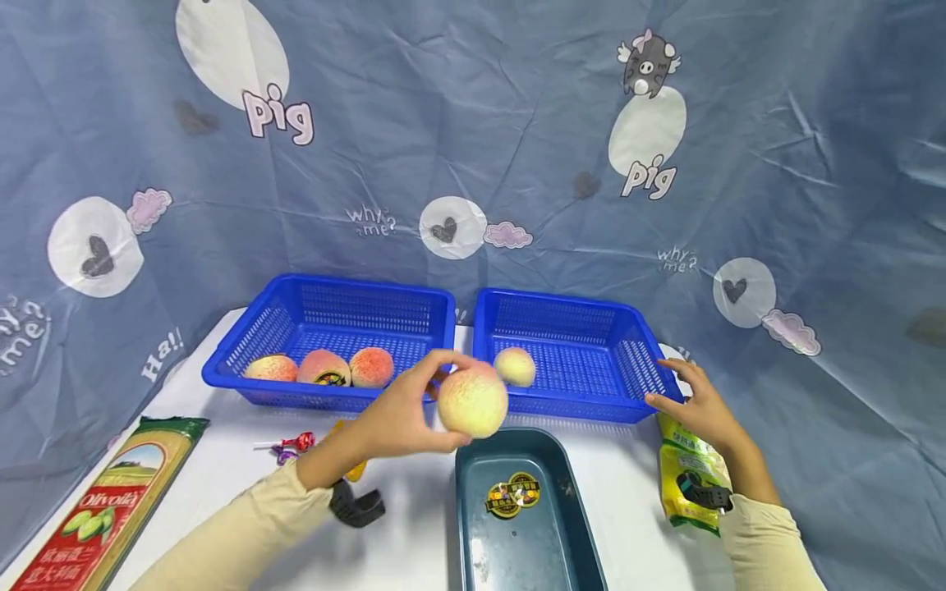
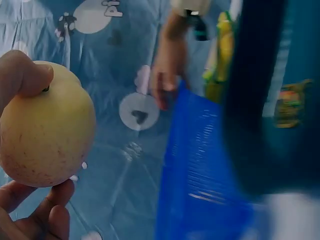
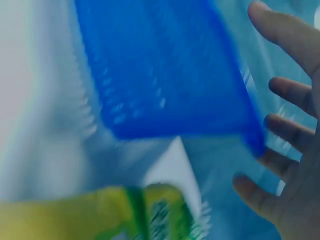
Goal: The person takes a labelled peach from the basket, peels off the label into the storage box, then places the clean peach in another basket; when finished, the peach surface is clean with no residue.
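Observation:
My left hand point(image 1: 395, 419) grips a pale yellow peach point(image 1: 473, 400) with a pink top, held above the far end of a dark teal tray point(image 1: 517, 546). In the left wrist view, the thumb and fingers hold the peach point(image 2: 47, 130) from opposite sides. A blue basket point(image 1: 576, 408) at the right contains one pale peach point(image 1: 515, 367). My right hand point(image 1: 705, 410) is at this basket's right end, its fingers spread around the corner rim. Three redder peaches point(image 1: 372, 368) lie along the near side of the left blue basket point(image 1: 355, 287).
A red-labelled pasta packet point(image 1: 103, 509) lies at the left. Wrapped lollipops point(image 1: 299, 443) and a partly hidden yellow item point(image 1: 356, 470) are near the left forearm. A yellow-green bag point(image 1: 691, 468) lies under the right wrist. Behind the baskets hangs a blue printed cloth point(image 1: 517, 123).

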`<state>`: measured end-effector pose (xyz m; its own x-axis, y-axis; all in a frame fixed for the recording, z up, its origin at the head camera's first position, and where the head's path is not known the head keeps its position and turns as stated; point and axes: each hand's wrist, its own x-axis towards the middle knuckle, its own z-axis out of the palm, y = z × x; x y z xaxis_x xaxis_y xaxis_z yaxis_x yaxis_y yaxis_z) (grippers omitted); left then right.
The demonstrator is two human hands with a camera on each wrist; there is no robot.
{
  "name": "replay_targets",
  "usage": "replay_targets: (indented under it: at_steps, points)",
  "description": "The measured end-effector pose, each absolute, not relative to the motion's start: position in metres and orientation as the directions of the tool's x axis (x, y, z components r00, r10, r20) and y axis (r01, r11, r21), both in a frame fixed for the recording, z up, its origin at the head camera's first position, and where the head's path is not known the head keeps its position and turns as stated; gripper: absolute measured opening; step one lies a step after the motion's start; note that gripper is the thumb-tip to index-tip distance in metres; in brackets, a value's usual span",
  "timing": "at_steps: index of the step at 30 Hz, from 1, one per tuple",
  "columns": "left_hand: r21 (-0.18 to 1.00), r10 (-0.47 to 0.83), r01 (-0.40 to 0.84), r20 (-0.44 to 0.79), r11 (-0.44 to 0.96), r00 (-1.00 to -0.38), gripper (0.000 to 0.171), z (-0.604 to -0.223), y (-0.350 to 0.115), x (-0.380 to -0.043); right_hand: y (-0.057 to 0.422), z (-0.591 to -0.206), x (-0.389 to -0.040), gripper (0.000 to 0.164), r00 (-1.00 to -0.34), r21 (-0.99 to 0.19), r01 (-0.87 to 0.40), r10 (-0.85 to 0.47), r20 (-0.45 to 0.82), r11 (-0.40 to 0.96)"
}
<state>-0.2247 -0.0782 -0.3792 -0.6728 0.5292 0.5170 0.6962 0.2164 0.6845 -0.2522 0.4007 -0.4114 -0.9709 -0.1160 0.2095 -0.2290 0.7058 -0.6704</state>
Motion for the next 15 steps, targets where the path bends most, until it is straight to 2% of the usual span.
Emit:
replay_targets:
  at_steps: [3, 6, 10, 15]
  points:
    - [0.682, 0.563, 0.712, 0.527, 0.166, -0.636, 0.081, -0.35, -0.037, -0.261, 0.415, -0.42, -0.256, 0.075, -0.984, -0.71, -0.172, -0.092, 0.15, 0.683]
    - [0.693, 0.588, 0.702, 0.503, 0.164, -0.634, 0.078, -0.337, 0.002, -0.298, 0.422, -0.428, -0.259, 0.073, -0.986, -0.739, -0.161, -0.082, 0.142, 0.654]
    - [0.708, 0.629, 0.666, 0.412, 0.235, -0.659, 0.075, -0.339, 0.037, -0.339, 0.424, -0.435, -0.26, 0.068, -0.985, -0.756, -0.167, -0.076, 0.154, 0.633]
    - [0.709, 0.664, 0.596, 0.241, 0.378, -0.707, 0.072, -0.357, 0.058, -0.366, 0.424, -0.439, -0.257, 0.066, -0.985, -0.8, -0.172, -0.084, 0.152, 0.575]
